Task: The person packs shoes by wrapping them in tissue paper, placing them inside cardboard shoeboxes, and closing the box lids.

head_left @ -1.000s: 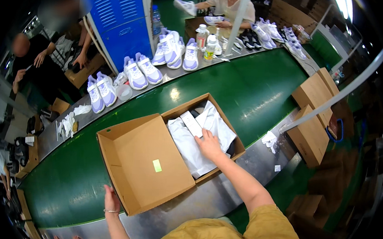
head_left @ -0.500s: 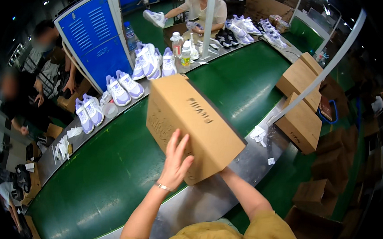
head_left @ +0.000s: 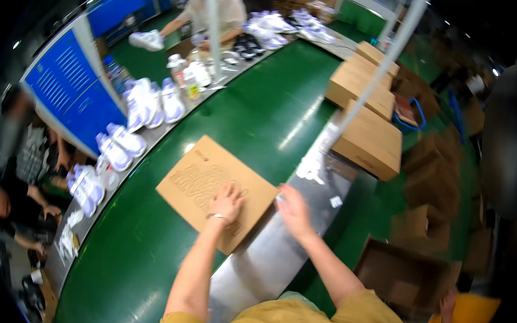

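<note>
Closed cardboard box (head_left: 209, 185) lying flat on green belt (head_left: 146, 255). Left hand (head_left: 226, 202) spread flat on lid, right hand (head_left: 293, 208) open at box's right edge, gripping nothing. Step judged: box just shut; next calls for push along belt.

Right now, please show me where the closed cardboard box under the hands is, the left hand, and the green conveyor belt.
closed cardboard box (head_left: 201, 184): head view, on its lid.
left hand (head_left: 227, 202): head view, back of hand.
green conveyor belt (head_left: 261, 117): head view, bare surface.

Brown cardboard shoebox (head_left: 215, 189), closed, lid up, lying flat on green belt, near corner seemingly over metal edge
</note>
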### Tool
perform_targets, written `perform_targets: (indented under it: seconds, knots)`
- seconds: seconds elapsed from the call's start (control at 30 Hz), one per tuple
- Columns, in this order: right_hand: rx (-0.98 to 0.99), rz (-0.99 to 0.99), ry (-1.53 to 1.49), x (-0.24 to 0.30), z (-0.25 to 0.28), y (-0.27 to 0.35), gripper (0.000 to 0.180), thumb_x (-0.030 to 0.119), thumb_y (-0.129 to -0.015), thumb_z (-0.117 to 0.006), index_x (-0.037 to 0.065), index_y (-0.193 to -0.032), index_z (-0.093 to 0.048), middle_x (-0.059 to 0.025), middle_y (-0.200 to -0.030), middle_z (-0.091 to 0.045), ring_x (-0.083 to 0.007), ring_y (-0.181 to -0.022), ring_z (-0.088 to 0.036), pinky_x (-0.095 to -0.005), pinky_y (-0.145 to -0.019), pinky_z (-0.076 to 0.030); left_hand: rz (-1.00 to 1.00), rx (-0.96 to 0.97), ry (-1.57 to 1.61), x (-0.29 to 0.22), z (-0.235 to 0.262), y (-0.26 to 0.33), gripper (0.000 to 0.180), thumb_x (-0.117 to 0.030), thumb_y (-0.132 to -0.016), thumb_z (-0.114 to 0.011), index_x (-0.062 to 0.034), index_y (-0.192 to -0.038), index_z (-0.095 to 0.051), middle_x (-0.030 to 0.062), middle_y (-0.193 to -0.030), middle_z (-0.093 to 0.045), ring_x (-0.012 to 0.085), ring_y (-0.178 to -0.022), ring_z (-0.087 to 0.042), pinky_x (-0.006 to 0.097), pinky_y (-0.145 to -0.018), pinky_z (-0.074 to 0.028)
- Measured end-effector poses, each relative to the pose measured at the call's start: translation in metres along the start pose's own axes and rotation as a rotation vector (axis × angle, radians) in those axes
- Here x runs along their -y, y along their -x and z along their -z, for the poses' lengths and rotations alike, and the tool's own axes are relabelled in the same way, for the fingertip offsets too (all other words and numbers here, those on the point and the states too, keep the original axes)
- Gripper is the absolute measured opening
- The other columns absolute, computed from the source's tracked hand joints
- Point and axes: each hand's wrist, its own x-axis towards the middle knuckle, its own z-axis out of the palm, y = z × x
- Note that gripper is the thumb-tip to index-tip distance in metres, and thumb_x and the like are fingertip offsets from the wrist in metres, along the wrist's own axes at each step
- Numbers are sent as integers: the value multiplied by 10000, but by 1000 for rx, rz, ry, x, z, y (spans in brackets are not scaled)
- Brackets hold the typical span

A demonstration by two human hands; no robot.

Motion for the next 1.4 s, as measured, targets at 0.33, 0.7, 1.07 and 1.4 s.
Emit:
perform_targets:
  seconds: [0.33, 0.7, 1.07, 1.4]
  knots:
    - [613, 270, 644, 12, -109, 49, 604, 438, -796, -536, 161, -1312, -385, -184, -1415, -196, -406, -1318, -102, -656, -967, -133, 279, -669, 520, 35, 32, 186, 373, -110, -856, -535, 12, -1202, -466, 165, -1191, -501, 237, -1019, -529, 309, -826, -443]
    - [488, 308, 657, 2, -100, 43, 541, 380, -828, -489, 116, -1291, -396, -212, -1387, -237, -393, -1297, -183, -617, -976, -187, 137, -898, 607, -59, 106, 324, 469, -179, -803, -590, 26, -1199, -444, 153, -1189, -491, 200, -1075, -485, 346, -907, -386]
    - [568, 372, 514, -53, -27, 215, 330, 70, -730, -517, 6, -1054, -524, -230, -1182, -430, -372, -1112, -410, -448, -903, -360, 93, -693, 337, -95, 130, 463, 443, -212, -812, -608, -3, -1176, -465, 139, -1197, -487, 197, -1103, -451, 381, -911, -374]
    - [1019, 71, 659, -51, -15, 230, 322, 139, -743, -519, -8, -1030, -519, -328, -1197, -378, -466, -1099, -378, -474, -903, -372, 68, -266, 273, -98, 130, 531, 406, -197, -825, -591, -2, -1162, -474, 123, -1159, -506, 197, -1096, -452, 371, -908, -378]
